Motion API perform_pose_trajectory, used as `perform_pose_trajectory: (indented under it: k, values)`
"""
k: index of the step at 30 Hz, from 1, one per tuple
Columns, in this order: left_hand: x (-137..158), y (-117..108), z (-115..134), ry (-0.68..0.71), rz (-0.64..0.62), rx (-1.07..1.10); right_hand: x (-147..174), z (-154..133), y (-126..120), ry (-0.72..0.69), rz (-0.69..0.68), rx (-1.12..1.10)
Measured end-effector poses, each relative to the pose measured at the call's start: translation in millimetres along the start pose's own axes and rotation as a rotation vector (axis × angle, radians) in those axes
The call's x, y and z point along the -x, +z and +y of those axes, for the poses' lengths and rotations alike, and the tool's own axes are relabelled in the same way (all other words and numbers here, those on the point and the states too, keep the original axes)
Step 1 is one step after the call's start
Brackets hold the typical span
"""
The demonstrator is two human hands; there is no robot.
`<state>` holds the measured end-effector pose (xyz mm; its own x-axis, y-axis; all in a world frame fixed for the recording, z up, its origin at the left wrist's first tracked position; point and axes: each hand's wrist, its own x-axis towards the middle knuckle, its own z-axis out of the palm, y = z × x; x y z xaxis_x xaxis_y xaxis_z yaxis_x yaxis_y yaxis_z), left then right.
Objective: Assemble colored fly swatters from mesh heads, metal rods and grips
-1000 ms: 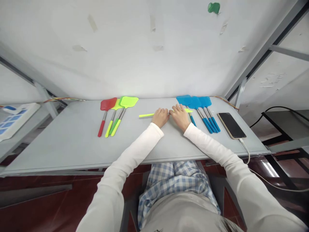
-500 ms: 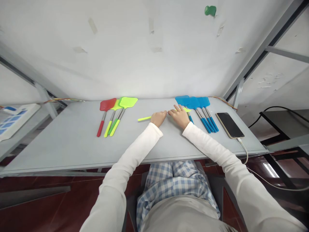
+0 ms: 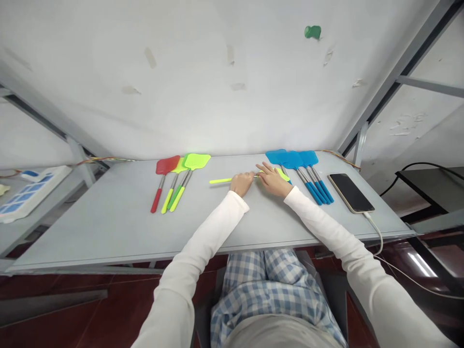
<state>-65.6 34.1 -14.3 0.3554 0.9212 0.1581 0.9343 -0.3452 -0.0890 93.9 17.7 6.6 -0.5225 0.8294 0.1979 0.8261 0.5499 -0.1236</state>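
A yellow-green fly swatter [image 3: 220, 181] lies sideways low over the middle of the table, its handle pointing left and its head to the right. My left hand [image 3: 242, 183] is closed around it where handle and shaft meet. Close beside, my right hand [image 3: 272, 180] pinches the shaft near the head between thumb and forefinger, its other fingers stretched out. The right hand covers part of the swatter's head, whose far edge overlaps a blue fly swatter [image 3: 276, 156]. Most of the metal shaft is hidden by my hands.
Left of my hands lie a red fly swatter [image 3: 167, 165] and several yellow and green fly swatters [image 3: 197, 161]. More blue fly swatters [image 3: 309, 157] are fanned out on the right. A phone [image 3: 350, 193] with a charging cable [image 3: 377, 229] lies near the table's right end. A wall closes off the back.
My right hand has tilted and its fingers have drawn closer together, showing more of the swatter's head. The left hand keeps its grip. The whole view has shifted slightly.
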Motion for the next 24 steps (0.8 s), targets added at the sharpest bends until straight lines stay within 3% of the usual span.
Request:
perform_pose_trajectory:
  k: [7, 14, 19, 24]
  values:
    - [-0.6, -1.9, 1.6, -0.002, 0.048, 0.018, -3.2, 5.6, 0.9, 0.031, 0.061, -0.123]
    - [0.4, -5.3, -1.3, 0.035, 0.047, 0.015, -5.1, 6.6, -1.8, -0.119, 0.222, -0.028]
    - [0.1, -5.2, 1.3, 0.057, 0.073, 0.015, -6.9, 6.1, -1.9, -0.139, 0.26, 0.044]
    - [-1.6, -3.8, -0.1, 0.061, 0.092, 0.008, -8.6, 11.8, 0.8, -0.243, 0.263, 0.123]
